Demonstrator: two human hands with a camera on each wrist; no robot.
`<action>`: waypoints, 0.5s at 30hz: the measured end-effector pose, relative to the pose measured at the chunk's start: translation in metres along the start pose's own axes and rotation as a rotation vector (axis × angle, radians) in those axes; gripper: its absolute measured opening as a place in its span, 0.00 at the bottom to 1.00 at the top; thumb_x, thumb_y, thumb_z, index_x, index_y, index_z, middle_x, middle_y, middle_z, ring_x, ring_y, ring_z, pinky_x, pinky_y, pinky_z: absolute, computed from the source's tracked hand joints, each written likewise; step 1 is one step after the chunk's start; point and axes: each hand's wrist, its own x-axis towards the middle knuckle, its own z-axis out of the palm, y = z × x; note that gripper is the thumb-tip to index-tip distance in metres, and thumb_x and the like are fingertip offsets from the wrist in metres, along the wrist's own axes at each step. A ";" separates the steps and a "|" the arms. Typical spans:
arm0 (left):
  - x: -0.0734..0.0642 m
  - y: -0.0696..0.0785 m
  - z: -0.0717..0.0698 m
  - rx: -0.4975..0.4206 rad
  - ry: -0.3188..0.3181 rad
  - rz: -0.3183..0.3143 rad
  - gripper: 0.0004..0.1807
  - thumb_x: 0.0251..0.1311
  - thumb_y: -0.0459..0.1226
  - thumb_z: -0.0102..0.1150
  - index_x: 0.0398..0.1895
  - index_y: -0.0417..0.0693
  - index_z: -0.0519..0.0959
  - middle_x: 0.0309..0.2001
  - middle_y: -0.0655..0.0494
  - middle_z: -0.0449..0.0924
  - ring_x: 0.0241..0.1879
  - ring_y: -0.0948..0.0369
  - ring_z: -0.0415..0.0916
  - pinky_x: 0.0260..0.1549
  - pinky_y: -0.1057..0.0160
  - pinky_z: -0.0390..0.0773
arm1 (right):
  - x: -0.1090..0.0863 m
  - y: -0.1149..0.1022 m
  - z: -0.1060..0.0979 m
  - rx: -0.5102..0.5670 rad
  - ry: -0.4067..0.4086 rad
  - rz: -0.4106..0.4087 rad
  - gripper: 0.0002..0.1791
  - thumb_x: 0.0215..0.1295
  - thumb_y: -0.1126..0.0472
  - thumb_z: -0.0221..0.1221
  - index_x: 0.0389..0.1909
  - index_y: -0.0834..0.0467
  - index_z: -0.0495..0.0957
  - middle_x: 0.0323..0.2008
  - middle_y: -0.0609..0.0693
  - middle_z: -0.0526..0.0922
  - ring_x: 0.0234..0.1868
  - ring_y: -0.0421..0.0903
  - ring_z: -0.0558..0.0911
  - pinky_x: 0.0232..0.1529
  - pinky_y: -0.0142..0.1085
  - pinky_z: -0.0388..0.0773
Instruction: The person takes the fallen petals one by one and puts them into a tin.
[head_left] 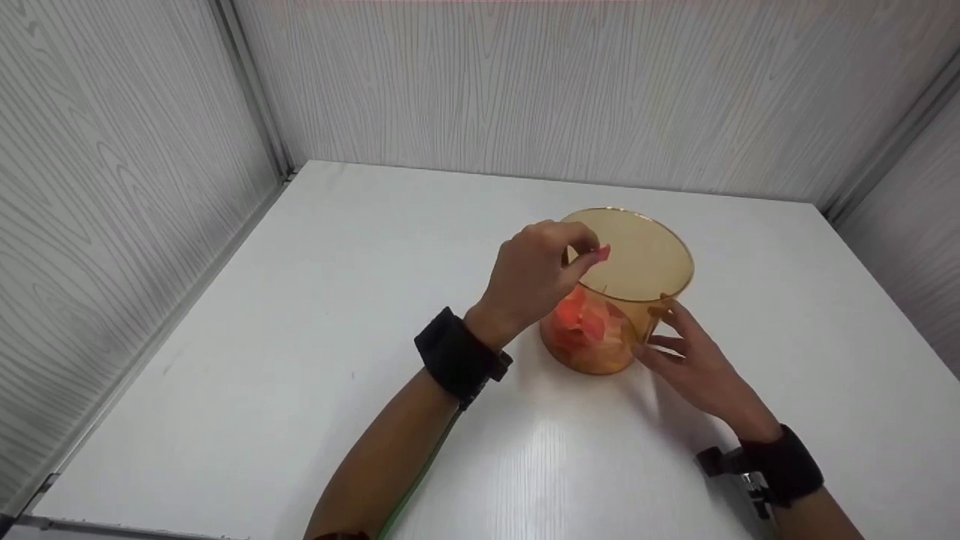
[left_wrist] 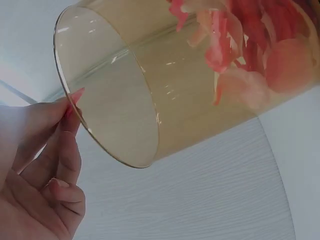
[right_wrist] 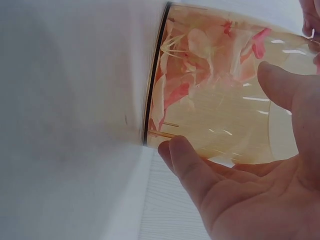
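Observation:
A see-through amber container (head_left: 645, 262), round and wide-mouthed, stands on the white table. Pink and peach artificial petals (head_left: 585, 319) lie low inside it, and they also show through its wall as petals (left_wrist: 290, 65) in the left wrist view. My left hand (head_left: 532, 266) pinches a small pink petal (head_left: 603, 253) between thumb and fingertips. In the left wrist view that petal (left_wrist: 76, 97) is at the container's rim. My right hand (head_left: 697, 367) holds the container's right side. Its thumb (right_wrist: 282, 87) is nearer the rim, with its fingers (right_wrist: 187, 162) near the base.
Pale wood-grain panels (head_left: 487, 90) rise behind the table (head_left: 300, 315) and at both sides. Each wrist wears a dark strap (head_left: 456, 352) with a small device. A thin green cord (head_left: 420, 480) runs along the left forearm.

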 end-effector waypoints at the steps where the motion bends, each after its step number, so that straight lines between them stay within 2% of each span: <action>1: 0.000 0.000 0.001 0.004 -0.018 -0.008 0.09 0.68 0.42 0.66 0.42 0.47 0.89 0.38 0.56 0.90 0.32 0.60 0.78 0.31 0.70 0.78 | 0.001 0.000 0.001 0.001 0.000 0.000 0.51 0.73 0.50 0.63 0.84 0.51 0.39 0.81 0.64 0.53 0.70 0.66 0.75 0.68 0.58 0.74; 10: 0.003 -0.008 0.001 -0.018 -0.174 -0.087 0.09 0.70 0.40 0.64 0.45 0.46 0.89 0.41 0.54 0.89 0.37 0.60 0.81 0.35 0.68 0.81 | 0.006 0.007 0.001 -0.006 0.001 -0.010 0.52 0.73 0.50 0.63 0.84 0.53 0.39 0.80 0.66 0.54 0.68 0.67 0.77 0.67 0.57 0.76; 13: 0.005 -0.010 -0.001 -0.013 -0.190 -0.111 0.12 0.72 0.40 0.60 0.50 0.45 0.87 0.48 0.52 0.87 0.42 0.58 0.81 0.38 0.66 0.82 | 0.007 0.011 0.001 -0.012 -0.004 0.026 0.53 0.73 0.49 0.62 0.84 0.53 0.37 0.81 0.67 0.52 0.68 0.67 0.77 0.67 0.57 0.76; 15: 0.006 -0.014 -0.002 0.017 -0.174 -0.129 0.15 0.74 0.41 0.58 0.55 0.44 0.85 0.53 0.50 0.84 0.47 0.56 0.81 0.43 0.65 0.84 | 0.010 0.014 0.002 -0.020 -0.004 0.050 0.53 0.73 0.47 0.62 0.84 0.53 0.36 0.81 0.67 0.51 0.69 0.67 0.76 0.66 0.57 0.77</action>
